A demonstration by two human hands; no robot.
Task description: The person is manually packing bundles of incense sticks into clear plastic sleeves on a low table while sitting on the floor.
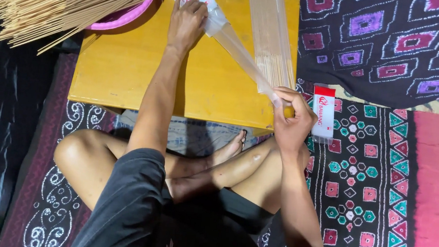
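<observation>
Over the yellow table [128,71], both hands [186,21] gripping a long clear sleeve [237,52].

A long, narrow clear plastic sleeve [237,50] with a red-and-white printed end runs diagonally between both sets of fingers: the left fingers [190,9] press its printed end flat, while the right fingers [286,96] pinch its open, transparent end, stretched taut, apparently empty.
</observation>
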